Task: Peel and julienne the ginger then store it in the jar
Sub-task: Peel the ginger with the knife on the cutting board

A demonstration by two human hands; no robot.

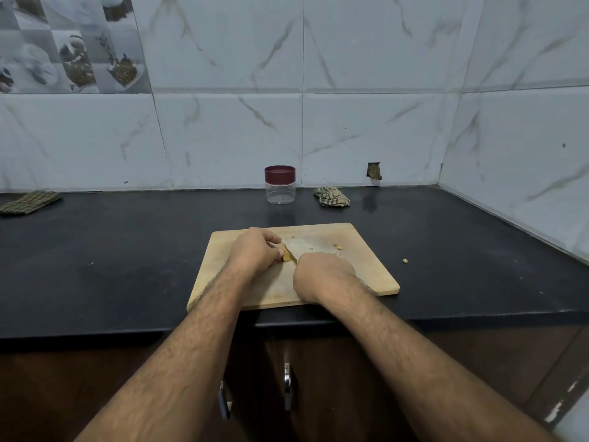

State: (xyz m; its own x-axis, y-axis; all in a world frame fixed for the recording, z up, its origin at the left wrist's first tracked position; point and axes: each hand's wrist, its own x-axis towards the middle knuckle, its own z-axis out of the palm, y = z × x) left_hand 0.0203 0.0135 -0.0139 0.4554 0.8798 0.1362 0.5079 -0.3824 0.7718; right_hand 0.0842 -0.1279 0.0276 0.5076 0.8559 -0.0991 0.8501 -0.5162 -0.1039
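Note:
On the wooden cutting board my left hand pinches a small yellowish piece of ginger against the wood. My right hand grips a knife whose handle is hidden inside the fist; its blade crosses the ginger. A few small ginger bits lie near the board's far right. The clear plastic jar with its maroon lid on stands behind the board, near the wall.
The board lies on a black counter near its front edge. One ginger scrap lies on the counter to the right. A crumpled checked cloth sits beside the jar, and a folded cloth at far left. Tiled walls close the back and right.

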